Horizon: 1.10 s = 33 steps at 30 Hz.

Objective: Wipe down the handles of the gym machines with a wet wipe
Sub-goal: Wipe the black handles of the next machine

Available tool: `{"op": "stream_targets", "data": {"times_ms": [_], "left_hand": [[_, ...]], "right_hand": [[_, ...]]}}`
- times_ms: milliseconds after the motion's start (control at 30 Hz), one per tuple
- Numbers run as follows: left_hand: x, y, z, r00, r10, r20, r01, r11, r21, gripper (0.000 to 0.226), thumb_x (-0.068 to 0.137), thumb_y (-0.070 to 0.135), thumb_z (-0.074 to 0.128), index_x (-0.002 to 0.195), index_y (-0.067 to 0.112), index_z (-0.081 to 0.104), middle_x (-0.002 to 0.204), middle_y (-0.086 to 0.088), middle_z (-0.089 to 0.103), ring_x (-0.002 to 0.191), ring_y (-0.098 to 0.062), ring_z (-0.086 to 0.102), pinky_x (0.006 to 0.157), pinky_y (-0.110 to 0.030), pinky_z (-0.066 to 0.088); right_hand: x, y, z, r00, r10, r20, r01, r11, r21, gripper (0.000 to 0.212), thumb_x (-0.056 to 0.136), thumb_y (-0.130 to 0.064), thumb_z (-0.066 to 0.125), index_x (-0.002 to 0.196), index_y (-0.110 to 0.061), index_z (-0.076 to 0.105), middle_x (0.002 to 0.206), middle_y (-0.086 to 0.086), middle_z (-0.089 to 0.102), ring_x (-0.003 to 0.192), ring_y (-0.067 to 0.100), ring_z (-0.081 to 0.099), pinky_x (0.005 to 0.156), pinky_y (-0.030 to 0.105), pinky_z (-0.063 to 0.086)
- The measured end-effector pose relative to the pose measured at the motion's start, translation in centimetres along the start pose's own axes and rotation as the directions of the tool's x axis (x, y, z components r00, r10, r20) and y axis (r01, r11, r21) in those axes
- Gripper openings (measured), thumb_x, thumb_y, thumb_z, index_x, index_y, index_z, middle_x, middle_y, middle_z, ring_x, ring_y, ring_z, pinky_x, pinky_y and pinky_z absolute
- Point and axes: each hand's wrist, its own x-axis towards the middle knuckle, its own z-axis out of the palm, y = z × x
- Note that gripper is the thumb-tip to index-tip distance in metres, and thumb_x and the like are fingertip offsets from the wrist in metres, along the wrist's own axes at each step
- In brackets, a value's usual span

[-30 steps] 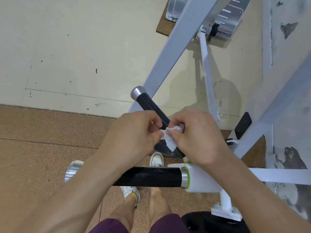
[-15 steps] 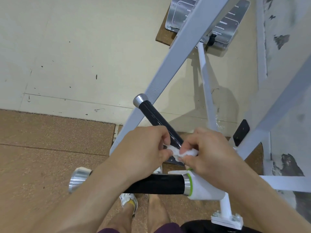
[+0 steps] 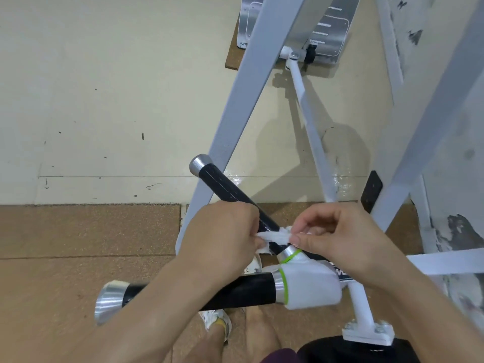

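Two black handles with silver end caps branch from a white joint (image 3: 309, 284) with green rings. The upper handle (image 3: 227, 187) slants up to the left. The lower handle (image 3: 243, 289) lies level, partly behind my left forearm. A crumpled white wet wipe (image 3: 275, 237) is stretched between my hands just above the base of the upper handle. My left hand (image 3: 222, 239) pinches its left end; my right hand (image 3: 340, 242) pinches its right end with thumb and forefinger.
White frame bars (image 3: 243, 100) of the machine rise ahead and to the right (image 3: 424, 142). A thin white rod (image 3: 311, 127) runs up to a metal plate (image 3: 327, 24). Cream wall behind, brown cork floor (image 3: 78, 258) below, my feet (image 3: 217, 323) and a black seat (image 3: 353, 349) underneath.
Both hands have pulled slightly apart, spreading the wipe out between them over the base of the upper handle. The view has tilted so the handles sit lower.
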Motion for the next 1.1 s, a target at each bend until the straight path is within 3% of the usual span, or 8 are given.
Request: {"op": "stream_targets", "data": {"times_ms": [133, 233, 467, 567, 700, 833, 1000, 1100], "left_hand": [[-0.7, -0.3, 0.8, 1.0, 0.012, -0.024, -0.018, 0.96, -0.278, 0.023, 0.076, 0.021, 0.072, 0.085, 0.033, 0.055, 0.08, 0.013, 0.058, 0.072, -0.002, 0.056, 0.061, -0.018, 0.042], [-1.1, 0.6, 1.3, 0.997, 0.069, -0.021, -0.072, 0.922, -0.382, 0.033, 0.072, 0.029, 0.078, 0.098, 0.043, 0.062, 0.095, 0.017, 0.051, 0.079, 0.001, 0.057, 0.071, -0.015, 0.045], [1.4, 1.7, 1.0, 0.984, 0.175, 0.006, -0.166, 0.941, -0.296, 0.012, 0.083, 0.041, 0.066, 0.092, 0.037, 0.073, 0.074, 0.004, 0.058, 0.076, -0.006, 0.051, 0.062, -0.019, 0.038], [2.5, 1.4, 1.1, 0.992, 0.117, -0.044, -0.124, 0.969, -0.214, 0.017, 0.087, 0.037, 0.064, 0.081, 0.026, 0.077, 0.065, 0.004, 0.06, 0.065, -0.012, 0.053, 0.06, -0.017, 0.038], [3.0, 1.3, 1.3, 0.988, 0.005, -0.156, -0.029, 0.988, -0.152, 0.023, 0.09, 0.035, 0.059, 0.078, 0.023, 0.075, 0.065, 0.008, 0.053, 0.062, -0.007, 0.049, 0.055, -0.01, 0.033], [1.1, 2.4, 1.1, 0.978, 0.201, -0.048, -0.206, 0.972, -0.11, 0.017, 0.09, 0.029, 0.059, 0.084, 0.027, 0.075, 0.075, 0.005, 0.055, 0.07, -0.013, 0.056, 0.061, -0.024, 0.039], [3.9, -0.5, 0.3, 0.977, -0.063, -0.204, 0.048, 0.996, -0.079, 0.015, 0.089, 0.029, 0.062, 0.086, 0.022, 0.076, 0.075, 0.004, 0.052, 0.066, -0.016, 0.052, 0.053, -0.025, 0.03], [2.6, 0.5, 1.0, 0.988, 0.03, -0.151, -0.044, 0.995, -0.093, 0.015, 0.09, 0.027, 0.06, 0.083, 0.027, 0.073, 0.07, 0.006, 0.047, 0.065, -0.011, 0.049, 0.054, -0.024, 0.03]], "right_hand": [[0.2, 0.7, 0.9, 0.985, -0.107, -0.137, 0.105, 0.994, -0.018, 0.017, 0.069, -0.006, 0.081, 0.069, -0.018, 0.07, 0.058, -0.014, 0.063, 0.054, 0.0, 0.054, 0.061, 0.019, 0.05], [-0.2, 0.7, 1.6, 0.966, -0.202, -0.159, 0.19, 0.978, -0.088, 0.02, 0.071, -0.005, 0.077, 0.071, -0.023, 0.068, 0.065, -0.021, 0.063, 0.061, -0.004, 0.058, 0.061, 0.007, 0.044], [-1.6, 1.8, 1.3, 0.984, -0.111, -0.138, 0.153, 0.929, 0.338, 0.03, 0.082, 0.01, 0.06, 0.088, -0.019, 0.053, 0.088, 0.0, 0.074, 0.082, 0.014, 0.071, 0.081, 0.028, 0.054], [-1.9, 2.4, 1.5, 0.953, -0.089, -0.288, 0.171, 0.946, 0.274, 0.03, 0.081, 0.006, 0.061, 0.08, -0.023, 0.054, 0.08, -0.006, 0.065, 0.073, 0.008, 0.068, 0.07, 0.021, 0.051], [-2.2, 2.7, 1.3, 0.955, -0.156, -0.252, 0.205, 0.962, 0.18, 0.024, 0.079, 0.005, 0.062, 0.072, -0.018, 0.058, 0.064, -0.013, 0.055, 0.057, 0.002, 0.05, 0.053, 0.009, 0.036], [-1.8, 2.8, 1.5, 0.968, -0.156, -0.198, 0.197, 0.958, 0.207, 0.023, 0.08, 0.001, 0.061, 0.072, -0.02, 0.06, 0.066, -0.007, 0.057, 0.061, 0.004, 0.05, 0.056, 0.015, 0.038], [-1.0, 2.6, 1.8, 0.975, -0.171, -0.143, 0.184, 0.979, 0.087, 0.022, 0.08, -0.006, 0.061, 0.075, -0.027, 0.064, 0.069, -0.006, 0.059, 0.069, 0.014, 0.054, 0.063, 0.02, 0.044], [-0.2, 2.4, 1.8, 0.979, -0.136, -0.15, 0.149, 0.986, 0.078, 0.024, 0.082, -0.008, 0.058, 0.084, -0.03, 0.066, 0.07, -0.006, 0.062, 0.068, 0.018, 0.057, 0.073, 0.034, 0.052]]}}
